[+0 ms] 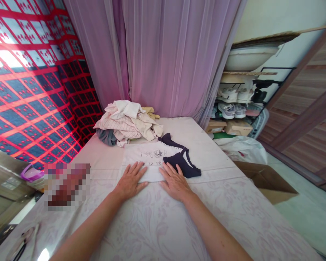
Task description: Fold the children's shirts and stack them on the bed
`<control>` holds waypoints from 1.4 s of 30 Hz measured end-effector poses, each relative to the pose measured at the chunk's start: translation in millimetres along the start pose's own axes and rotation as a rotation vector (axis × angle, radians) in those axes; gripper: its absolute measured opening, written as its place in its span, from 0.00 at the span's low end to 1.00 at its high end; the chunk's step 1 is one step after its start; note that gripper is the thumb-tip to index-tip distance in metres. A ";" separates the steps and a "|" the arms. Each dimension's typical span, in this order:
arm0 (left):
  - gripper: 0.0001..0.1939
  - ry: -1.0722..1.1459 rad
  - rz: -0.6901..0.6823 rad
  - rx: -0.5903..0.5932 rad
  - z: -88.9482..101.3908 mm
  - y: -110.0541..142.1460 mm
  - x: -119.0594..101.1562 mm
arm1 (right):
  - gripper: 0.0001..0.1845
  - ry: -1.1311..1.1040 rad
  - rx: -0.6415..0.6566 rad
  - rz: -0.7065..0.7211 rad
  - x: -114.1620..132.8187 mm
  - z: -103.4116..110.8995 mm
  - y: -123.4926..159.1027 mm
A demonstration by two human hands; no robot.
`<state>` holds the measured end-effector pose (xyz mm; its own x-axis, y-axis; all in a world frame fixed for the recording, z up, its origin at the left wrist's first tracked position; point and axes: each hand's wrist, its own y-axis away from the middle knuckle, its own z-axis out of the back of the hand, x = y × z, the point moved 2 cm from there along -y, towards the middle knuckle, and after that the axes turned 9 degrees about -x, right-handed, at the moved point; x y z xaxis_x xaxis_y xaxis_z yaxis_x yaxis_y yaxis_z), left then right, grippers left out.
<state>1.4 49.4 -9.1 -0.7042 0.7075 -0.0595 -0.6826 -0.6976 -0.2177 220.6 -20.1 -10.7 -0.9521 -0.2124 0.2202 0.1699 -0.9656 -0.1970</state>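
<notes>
A white T-shirt (136, 152) with dark navy sleeves and neckline lies flat on the table, its collar toward the right. Black drawings and lettering show on its front. My left hand (130, 181) rests flat on the shirt's lower left part, fingers spread. Flat on the near edge, by the navy sleeve, lies my right hand (175, 181), its fingers also stretched out. Neither hand grips the cloth. Just behind the shirt is a heap of crumpled clothes (127, 121) in pink, white, beige and dark grey.
A pale floral cloth covers the table (152, 224). Scissors (23, 241) lie at the near left, below a pixelated reddish patch. Purple curtains (174, 54) hang behind. To the right stand a shoe rack (233, 94) and an open cardboard box (266, 181).
</notes>
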 end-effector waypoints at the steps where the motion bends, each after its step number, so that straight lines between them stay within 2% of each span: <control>1: 0.35 -0.001 0.005 -0.008 -0.9 0.3 0.5 | 0.33 0.003 0.004 -0.021 -0.4 -0.3 0.3; 7: 0.35 0.001 -0.017 0.025 1.8 -1.5 -2.4 | 0.33 -0.008 0.061 -0.077 1.8 1.1 -0.4; 9: 0.36 -0.021 0.026 0.003 5.4 2.3 -3.5 | 0.33 0.002 0.064 -0.080 -1.5 3.9 3.7; 12: 0.36 -0.076 0.135 -0.080 7.7 15.7 -1.6 | 0.32 0.059 0.031 -0.163 -19.7 9.4 18.2; 14: 0.35 -0.088 0.178 -0.113 6.0 26.3 1.7 | 0.32 0.110 0.020 -0.290 -37.5 12.1 30.8; 18: 0.33 -0.070 0.196 -0.084 1.2 36.9 7.6 | 0.31 0.161 0.036 -0.376 -57.8 13.5 46.1; 25: 0.30 -0.081 0.205 -0.103 6.6 35.9 2.8 | 0.32 0.173 0.008 -0.400 -48.8 15.9 44.3; 34: 0.30 -0.030 0.256 -0.064 10.0 37.5 1.2 | 0.30 0.159 -0.032 -0.426 -40.1 20.4 47.1; 38: 0.27 0.050 0.260 -0.084 18.0 32.8 12.9 | 0.28 0.141 -0.076 -0.408 -44.9 23.7 46.2; 42: 0.25 0.211 0.244 -0.099 29.9 10.9 43.3 | 0.21 0.118 -0.216 -0.382 -63.3 42.7 24.9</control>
<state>-42.5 69.1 15.1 -0.7818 0.5356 -0.3193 -0.4690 -0.8425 -0.2650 296.0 -37.0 11.3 -0.9607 0.1835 0.2081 -0.2442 -0.9153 -0.3203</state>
